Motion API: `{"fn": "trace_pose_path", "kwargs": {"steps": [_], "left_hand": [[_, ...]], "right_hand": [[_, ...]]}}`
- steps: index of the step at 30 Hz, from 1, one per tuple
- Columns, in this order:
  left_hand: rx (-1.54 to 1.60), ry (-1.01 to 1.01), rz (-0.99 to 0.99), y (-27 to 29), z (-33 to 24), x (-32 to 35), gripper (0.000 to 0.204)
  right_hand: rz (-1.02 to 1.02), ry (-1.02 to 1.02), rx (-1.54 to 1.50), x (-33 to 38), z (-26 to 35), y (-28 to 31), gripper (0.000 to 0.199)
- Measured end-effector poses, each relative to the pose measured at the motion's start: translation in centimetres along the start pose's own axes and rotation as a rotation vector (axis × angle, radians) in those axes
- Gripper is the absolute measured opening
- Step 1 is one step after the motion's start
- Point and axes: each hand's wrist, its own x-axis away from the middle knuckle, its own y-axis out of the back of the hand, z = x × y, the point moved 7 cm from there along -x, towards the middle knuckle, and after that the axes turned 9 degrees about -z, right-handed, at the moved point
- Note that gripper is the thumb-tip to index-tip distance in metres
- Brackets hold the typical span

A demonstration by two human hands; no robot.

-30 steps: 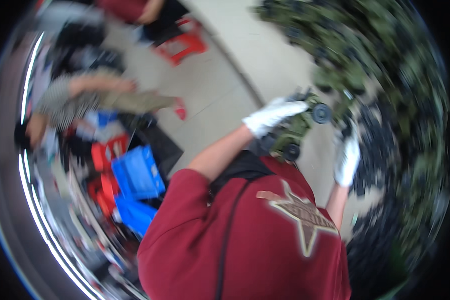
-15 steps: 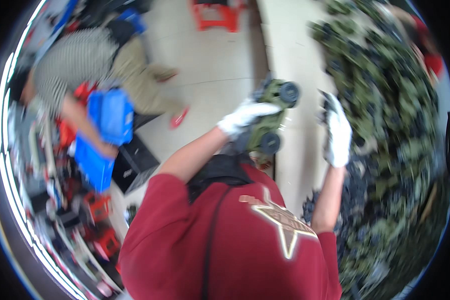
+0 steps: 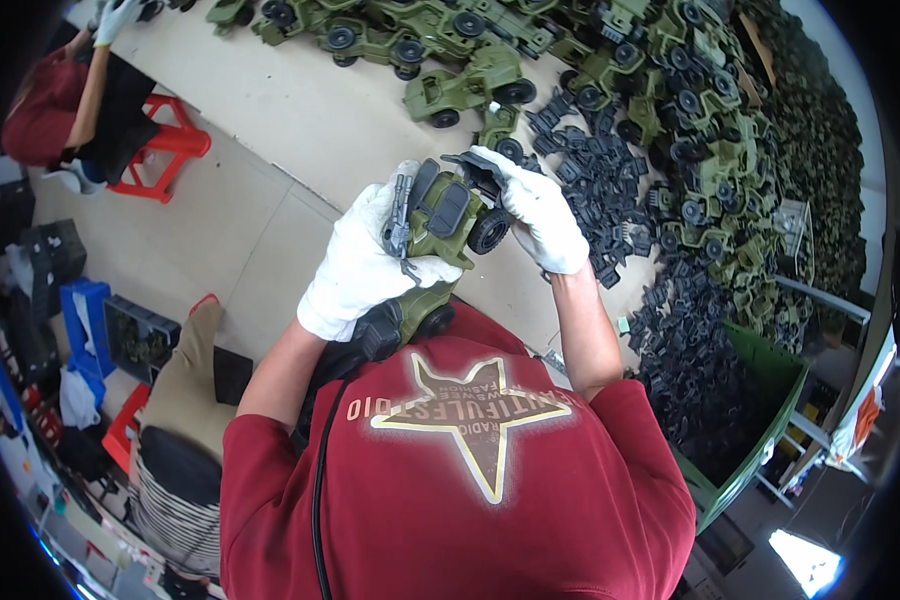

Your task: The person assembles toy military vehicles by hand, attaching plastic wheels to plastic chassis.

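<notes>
Tilted in front of my chest is a green toy jeep (image 3: 440, 222) with black wheels. My white-gloved left hand (image 3: 355, 262) is wrapped around its body. A grey toy gun (image 3: 400, 215) lies along the jeep beside my left fingers. In a gloved pinch, my right hand (image 3: 548, 215) holds a dark plastic part (image 3: 478, 172) against or just beside the jeep's wheel end; whether they touch I cannot tell. My right fingertips are partly hidden behind that part.
Several finished-looking green jeeps (image 3: 470, 85) are heaped along the far side of the table (image 3: 260, 110). Loose dark plastic parts (image 3: 605, 175) lie to the right, near a green bin (image 3: 745, 440). Two people work at left, one near a red stool (image 3: 175, 145).
My view has swung round toward the table. The jeep is now in front of my chest, and my right hand has come from well apart to beside it with the dark part.
</notes>
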Motion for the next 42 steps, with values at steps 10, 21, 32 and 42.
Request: {"fn": "trace_pose_path", "kwargs": {"steps": [10,21,32,42], "left_hand": [[-0.414,0.044,0.105,-1.5,-3.3,0.2,0.1],[-0.473,0.104,0.135,-2.0,-4.7,-0.2,0.096],[-0.418,0.151,0.213,-2.4,-5.1,-0.9,0.092],[-0.353,0.156,0.237,-3.2,-4.9,-1.0,0.058]], "right_hand": [[-0.059,0.09,0.262,2.0,0.9,1.9,0.054],[0.023,-0.115,-0.141,1.5,-2.0,2.5,0.071],[0.072,-0.115,-0.26,1.5,-2.9,3.1,0.061],[0.112,-0.233,-0.301,1.7,-5.3,3.5,0.062]]}}
